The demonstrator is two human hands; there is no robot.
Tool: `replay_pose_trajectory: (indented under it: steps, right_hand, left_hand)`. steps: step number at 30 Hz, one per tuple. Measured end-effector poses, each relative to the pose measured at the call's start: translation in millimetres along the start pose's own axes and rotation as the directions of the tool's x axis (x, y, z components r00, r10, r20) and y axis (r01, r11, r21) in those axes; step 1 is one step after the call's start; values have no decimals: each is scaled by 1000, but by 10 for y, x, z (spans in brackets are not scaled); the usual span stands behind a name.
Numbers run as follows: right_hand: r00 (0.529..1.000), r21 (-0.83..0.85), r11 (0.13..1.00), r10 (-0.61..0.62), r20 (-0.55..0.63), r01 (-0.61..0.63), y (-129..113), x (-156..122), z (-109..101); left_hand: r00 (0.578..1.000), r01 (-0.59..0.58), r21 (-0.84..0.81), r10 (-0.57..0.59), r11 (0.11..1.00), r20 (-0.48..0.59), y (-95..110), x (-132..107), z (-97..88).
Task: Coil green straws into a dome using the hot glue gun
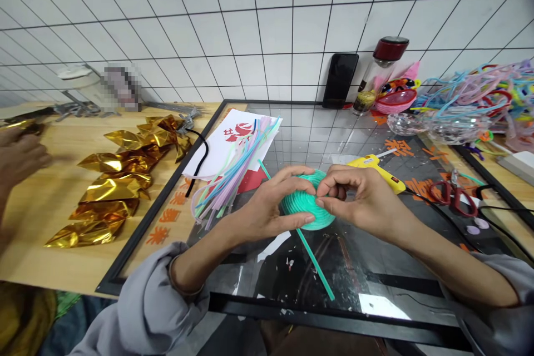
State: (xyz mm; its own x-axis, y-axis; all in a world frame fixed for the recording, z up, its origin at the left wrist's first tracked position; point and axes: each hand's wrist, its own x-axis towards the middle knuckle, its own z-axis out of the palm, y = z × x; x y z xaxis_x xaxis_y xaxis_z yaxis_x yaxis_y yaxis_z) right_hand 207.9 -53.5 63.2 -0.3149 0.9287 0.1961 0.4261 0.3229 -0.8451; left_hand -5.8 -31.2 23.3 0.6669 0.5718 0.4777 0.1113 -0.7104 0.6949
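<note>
My left hand point(271, 206) cups a coiled disc of teal tubing point(306, 208), thumb under it and fingers curled over the top. My right hand point(359, 197) pinches the coil's right edge with fingertips pressed together. A straight teal tail of the tube point(317, 264) runs down from the coil toward the near frame edge. Both hands hover over a glass work panel with a black frame point(167, 194).
A bundle of pastel tubes point(233, 175) lies on a white and red sheet at left. A yellow glue gun point(375, 169), red scissors point(453, 194), a phone point(340, 80), a jar point(377, 75), tangled coloured tubes point(471, 100), gold foil pieces point(120, 178). Another person's hand point(19, 158) at far left.
</note>
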Motion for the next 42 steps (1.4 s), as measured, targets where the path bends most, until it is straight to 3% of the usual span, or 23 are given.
replay_pose_trajectory:
  steps: [5, 13, 17, 21, 26, 31, 42]
  right_hand:
    - [1000, -90, 996, -21, -7, 20, -29, -30, 3]
    - [997, -142, 988, -63, -33, 57, -50, -58, 8]
    - [997, -133, 989, -67, -23, 63, -32, -71, 21]
    - [999, -121, 992, -37, -22, 35, -15, -72, 42]
    - [1000, -111, 994, 12, -27, -15, -19, -42, 43]
    - [1000, -106, 994, 15, -5, -15, -18, -22, 16]
    - [997, -72, 995, 70, 32, -68, 6, -15, 2]
  left_hand:
    - [998, 35, -41, -37, 999, -43, 2, -18, 30]
    - [998, 48, -64, -50, 997, -23, -26, -25, 40]
    - [981, 142, -240, -169, 960, -97, -12, -12, 115]
    - [934, 258, -356, -326, 898, -145, 3, 39, 192]
    - [910, 277, -401, -372, 873, -181, -2, 98, 231]
    - [915, 244, -456, -359, 856, -184, -18, 122, 238]
    - [885, 298, -569, -445, 766, -135, 52, 191, 177]
